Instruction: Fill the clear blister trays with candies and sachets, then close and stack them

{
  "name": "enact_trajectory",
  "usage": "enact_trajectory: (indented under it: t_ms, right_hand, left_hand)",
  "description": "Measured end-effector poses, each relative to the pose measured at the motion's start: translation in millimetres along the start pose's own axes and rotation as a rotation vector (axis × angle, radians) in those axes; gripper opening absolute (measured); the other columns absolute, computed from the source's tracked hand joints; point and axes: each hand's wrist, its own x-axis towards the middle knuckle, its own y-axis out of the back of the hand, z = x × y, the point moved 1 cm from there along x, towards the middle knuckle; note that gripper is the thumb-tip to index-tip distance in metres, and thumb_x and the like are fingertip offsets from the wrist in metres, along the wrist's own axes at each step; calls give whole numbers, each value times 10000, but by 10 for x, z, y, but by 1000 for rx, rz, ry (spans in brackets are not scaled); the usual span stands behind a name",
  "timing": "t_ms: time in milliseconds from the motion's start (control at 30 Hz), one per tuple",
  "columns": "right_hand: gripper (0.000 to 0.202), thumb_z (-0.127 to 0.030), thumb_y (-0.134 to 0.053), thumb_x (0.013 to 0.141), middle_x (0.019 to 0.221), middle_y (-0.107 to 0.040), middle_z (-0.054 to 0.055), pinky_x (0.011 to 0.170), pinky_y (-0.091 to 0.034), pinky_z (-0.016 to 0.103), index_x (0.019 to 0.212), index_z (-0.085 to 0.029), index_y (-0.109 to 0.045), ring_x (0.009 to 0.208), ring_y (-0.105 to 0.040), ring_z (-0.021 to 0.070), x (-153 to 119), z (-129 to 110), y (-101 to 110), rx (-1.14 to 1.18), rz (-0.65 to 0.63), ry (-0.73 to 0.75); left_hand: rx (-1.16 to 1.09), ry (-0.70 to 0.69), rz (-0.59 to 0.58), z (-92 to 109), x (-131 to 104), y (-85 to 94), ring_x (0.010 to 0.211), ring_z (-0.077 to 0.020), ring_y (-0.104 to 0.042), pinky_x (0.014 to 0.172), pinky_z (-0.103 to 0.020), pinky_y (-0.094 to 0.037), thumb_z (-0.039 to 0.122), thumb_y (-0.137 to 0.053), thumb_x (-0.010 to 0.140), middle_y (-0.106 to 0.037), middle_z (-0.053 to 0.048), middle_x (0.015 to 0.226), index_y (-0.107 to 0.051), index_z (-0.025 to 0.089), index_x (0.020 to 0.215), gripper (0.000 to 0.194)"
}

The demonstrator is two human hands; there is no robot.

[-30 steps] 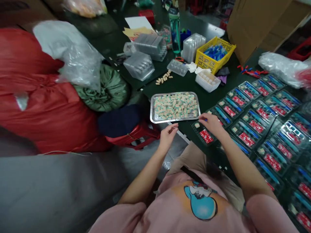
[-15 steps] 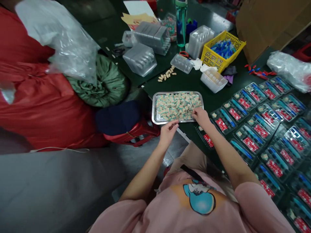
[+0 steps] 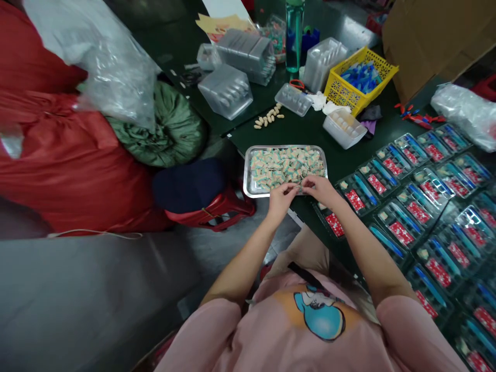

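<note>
A metal tray (image 3: 248,181) lies at the table's near edge, full of small beige and green pieces (image 3: 287,164). Over its front rim my left hand (image 3: 281,199) has thumb and fingertips pinched together. My right hand (image 3: 318,189) is close beside it at the tray's near right corner, its fingers pinched too. The fingertips of both hands nearly meet; whatever is between them is too small to make out. To the right, rows of clear packs (image 3: 401,232) hold blue pens and red dotted items.
Beyond the tray are peanuts (image 3: 267,120), stacked clear plastic trays (image 3: 227,92), a green bottle (image 3: 294,39) and a yellow basket (image 3: 335,88) of blue items. Red sacks (image 3: 70,165) and a red stool (image 3: 209,206) stand at the left; a cardboard box (image 3: 437,41) is back right.
My left hand has moved right and slightly up over the tray's front rim. My right hand has come a little left, so the fingertips are now close together.
</note>
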Motion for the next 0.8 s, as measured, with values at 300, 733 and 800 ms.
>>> enact_trajectory:
  t_ms: [300, 733, 800]
  right_hand:
    - [129, -94, -698, 791, 971, -624, 79, 791, -423, 290, 885, -177, -670, 912, -563, 205, 81, 250, -60, -381, 18, -36]
    - [127, -83, -716, 761, 789, -663, 26, 747, -414, 273, 847, -176, -706, 777, -596, 184, 118, 212, -184, -176, 17, -112]
    - [104, -84, -710, 768, 839, -658, 50, 765, -413, 279, 826, -169, -698, 824, -589, 198, 136, 222, -212, -254, 31, -81]
  left_hand:
    - [-128, 43, 80, -58, -10, 138, 638, -140, -631, 664, -271, -518, 356, -792, 679, -669, 3, 676, -695, 173, 804, 242]
    - [-183, 52, 96, -119, 47, 126, 685, -148, -663, 707, -286, -521, 335, -768, 690, -689, -2, 748, -697, 182, 839, 225]
    - [-186, 61, 91, -121, 40, 130, 688, -149, -667, 713, -289, -520, 331, -769, 688, -691, -6, 757, -698, 176, 844, 231]
